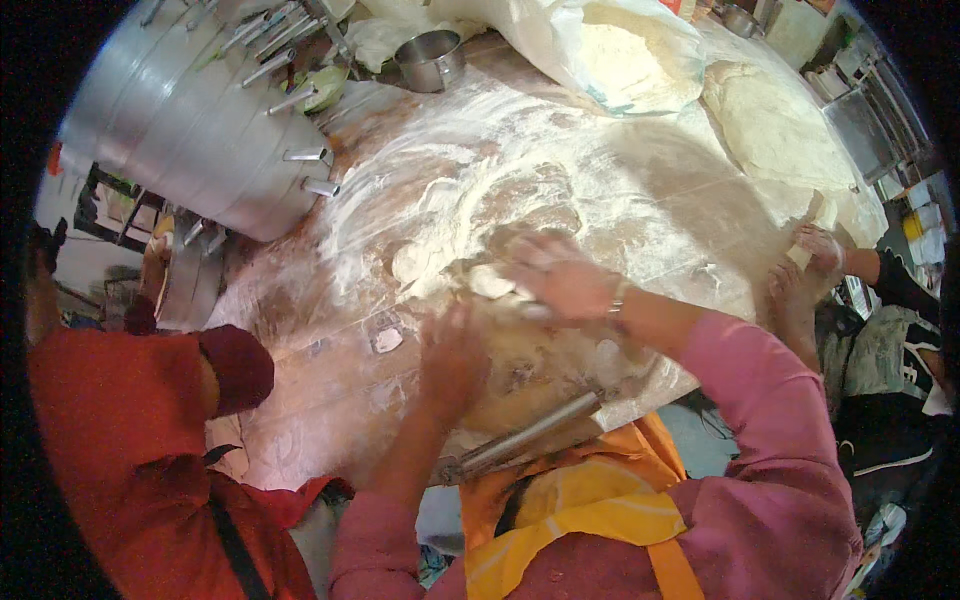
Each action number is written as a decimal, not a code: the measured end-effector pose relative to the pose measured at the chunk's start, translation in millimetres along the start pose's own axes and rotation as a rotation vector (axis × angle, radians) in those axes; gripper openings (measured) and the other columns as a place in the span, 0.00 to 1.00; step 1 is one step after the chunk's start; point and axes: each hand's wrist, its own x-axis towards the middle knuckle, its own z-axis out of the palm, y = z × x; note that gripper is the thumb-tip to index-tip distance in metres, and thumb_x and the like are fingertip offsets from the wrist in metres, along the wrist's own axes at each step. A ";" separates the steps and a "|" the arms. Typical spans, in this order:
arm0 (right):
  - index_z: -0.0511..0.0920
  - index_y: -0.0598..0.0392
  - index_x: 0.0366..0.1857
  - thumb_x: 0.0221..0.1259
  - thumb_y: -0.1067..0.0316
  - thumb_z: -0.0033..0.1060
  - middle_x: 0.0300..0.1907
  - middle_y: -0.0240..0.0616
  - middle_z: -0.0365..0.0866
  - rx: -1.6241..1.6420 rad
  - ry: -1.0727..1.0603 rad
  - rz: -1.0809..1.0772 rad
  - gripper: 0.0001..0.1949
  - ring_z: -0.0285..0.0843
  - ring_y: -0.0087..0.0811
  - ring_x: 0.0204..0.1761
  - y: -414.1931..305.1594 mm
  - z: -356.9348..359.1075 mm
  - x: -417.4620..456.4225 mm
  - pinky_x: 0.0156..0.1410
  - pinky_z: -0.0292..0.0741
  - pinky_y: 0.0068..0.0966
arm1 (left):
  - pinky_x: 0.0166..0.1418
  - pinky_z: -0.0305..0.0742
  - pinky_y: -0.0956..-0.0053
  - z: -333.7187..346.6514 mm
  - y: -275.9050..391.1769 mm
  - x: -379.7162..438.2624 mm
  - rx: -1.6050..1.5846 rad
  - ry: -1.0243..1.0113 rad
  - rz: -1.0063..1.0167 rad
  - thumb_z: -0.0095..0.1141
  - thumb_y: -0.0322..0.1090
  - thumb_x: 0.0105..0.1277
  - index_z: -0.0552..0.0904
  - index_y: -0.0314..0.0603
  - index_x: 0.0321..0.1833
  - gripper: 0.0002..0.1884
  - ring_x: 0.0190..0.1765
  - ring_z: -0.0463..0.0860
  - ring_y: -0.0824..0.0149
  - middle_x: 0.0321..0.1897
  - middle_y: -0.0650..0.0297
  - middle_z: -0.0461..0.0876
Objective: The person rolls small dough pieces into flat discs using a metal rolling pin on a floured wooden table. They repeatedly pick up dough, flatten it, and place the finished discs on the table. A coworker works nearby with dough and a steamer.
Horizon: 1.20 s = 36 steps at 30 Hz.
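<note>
My right hand (562, 274), blurred by motion, reaches over the floured worktop with its fingers stretched to the left. Beside its fingertips lies a small pale dough piece (491, 282); I cannot tell whether they touch. Lower and to the left, my left hand (454, 356) hovers over or rests on the board, also blurred, with nothing visible in it. Another rounded dough piece (409, 262) sits in the loose flour (457, 210). Between me and my hands, a rolling pin (529, 433) lies along the near table edge.
A large ribbed metal drum (202, 127) stands at left, metal tubes sticking out. Behind are a metal pot (429, 61), a flour sack (622, 67) and a big dough mass (780, 124). A co-worker's hands (817, 251) work at right; a person in red (135, 405) is at left.
</note>
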 end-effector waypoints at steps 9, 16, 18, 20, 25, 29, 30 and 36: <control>0.72 0.47 0.64 0.70 0.46 0.46 0.67 0.45 0.69 0.226 0.293 0.322 0.25 0.58 0.43 0.72 7.6 5.3 41.6 0.76 0.53 0.41 | 0.76 0.49 0.45 14.6 -45.3 52.9 0.060 0.260 -0.008 0.56 0.43 0.60 0.77 0.43 0.58 0.24 0.69 0.64 0.51 0.62 0.52 0.72; 0.66 0.56 0.68 0.75 0.51 0.42 0.69 0.38 0.67 1.235 0.129 0.211 0.25 0.64 0.32 0.69 -29.5 -40.2 82.5 0.73 0.61 0.29 | 0.77 0.51 0.49 -22.4 -60.2 15.2 -0.079 0.384 -0.379 0.54 0.35 0.64 0.75 0.44 0.63 0.23 0.71 0.63 0.48 0.68 0.53 0.68; 0.65 0.56 0.69 0.75 0.51 0.42 0.68 0.40 0.68 1.395 0.206 0.306 0.26 0.66 0.33 0.67 -11.8 -23.4 66.1 0.71 0.63 0.30 | 0.76 0.51 0.48 -14.2 -22.2 20.0 -0.126 0.297 -0.016 0.54 0.36 0.64 0.74 0.41 0.63 0.23 0.72 0.64 0.49 0.68 0.54 0.68; 0.64 0.57 0.69 0.75 0.51 0.43 0.66 0.42 0.69 1.462 0.234 0.387 0.26 0.68 0.33 0.65 4.0 -13.4 45.8 0.69 0.66 0.31 | 0.76 0.50 0.47 -10.4 17.2 38.1 -0.197 0.198 0.128 0.54 0.36 0.64 0.74 0.37 0.63 0.24 0.73 0.63 0.51 0.68 0.52 0.69; 0.71 0.55 0.64 0.75 0.50 0.43 0.59 0.37 0.75 1.499 0.327 0.585 0.24 0.74 0.27 0.56 7.7 -19.9 -9.0 0.60 0.73 0.26 | 0.79 0.37 0.45 -0.7 7.1 77.7 0.087 -0.194 -0.106 0.46 0.47 0.68 0.70 0.39 0.67 0.27 0.76 0.56 0.51 0.70 0.52 0.66; 0.73 0.56 0.61 0.75 0.49 0.44 0.53 0.37 0.78 1.531 0.383 0.558 0.23 0.77 0.26 0.49 17.5 -20.8 -42.7 0.55 0.75 0.25 | 0.79 0.29 0.45 -43.3 -31.9 66.7 0.265 -0.396 -0.306 0.35 0.47 0.73 0.67 0.37 0.69 0.28 0.78 0.53 0.54 0.74 0.54 0.61; 0.74 0.55 0.61 0.75 0.49 0.45 0.51 0.36 0.80 1.514 0.374 0.589 0.23 0.78 0.25 0.48 20.7 -21.6 -49.0 0.53 0.75 0.23 | 0.79 0.29 0.44 -50.3 -46.6 52.8 0.261 -0.346 -0.333 0.35 0.48 0.73 0.68 0.37 0.68 0.28 0.77 0.54 0.54 0.74 0.54 0.61; 0.75 0.55 0.59 0.73 0.48 0.47 0.49 0.35 0.81 1.294 0.423 0.679 0.23 0.80 0.25 0.44 10.0 -22.1 -72.0 0.49 0.76 0.22 | 0.76 0.43 0.41 -47.6 -101.0 -29.7 0.119 0.245 -0.520 0.47 0.41 0.68 0.76 0.33 0.57 0.21 0.72 0.63 0.48 0.65 0.49 0.70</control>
